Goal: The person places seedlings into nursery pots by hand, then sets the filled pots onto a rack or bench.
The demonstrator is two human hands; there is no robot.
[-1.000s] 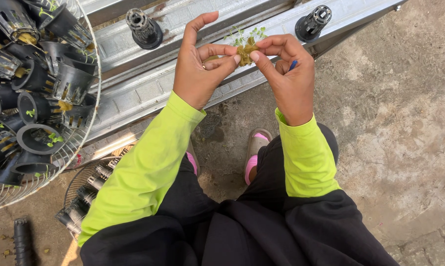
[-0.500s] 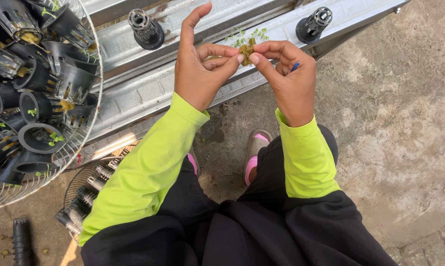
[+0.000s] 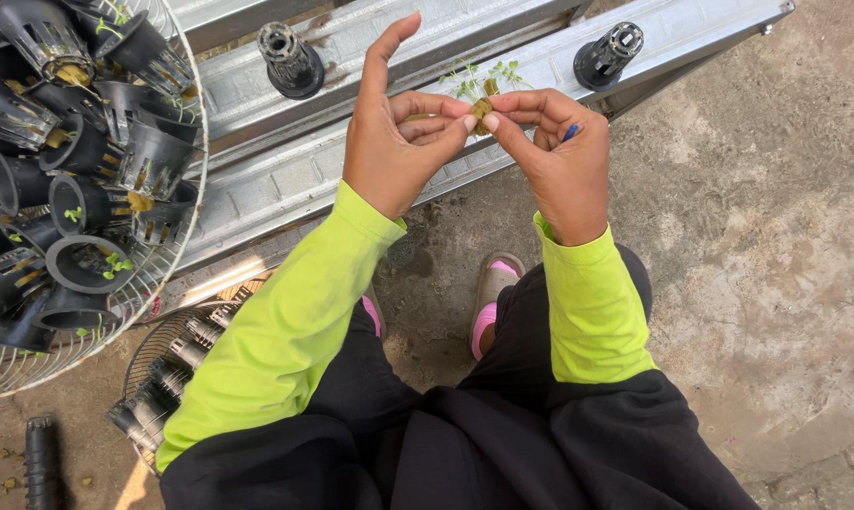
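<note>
1. At far left, a wire basket (image 3: 177,255) holds black net pots (image 3: 87,264), placed as before.
2. Left hand (image 3: 394,142) pinches the seedling plug (image 3: 482,111) with thumb and fingers; its index finger still points up, now more upright.
3. Between both hands the plug sits over the metal channel (image 3: 285,175), slightly lower than half a second ago.
4. Right hand (image 3: 559,156) stays closed on the plug's other side, a blue object (image 3: 570,132) tucked in its fingers.

The wire basket (image 3: 177,236) at nine o'clock runs off the left edge; fingertips (image 3: 467,123) hide most of the seedling plug (image 3: 482,111).
</note>
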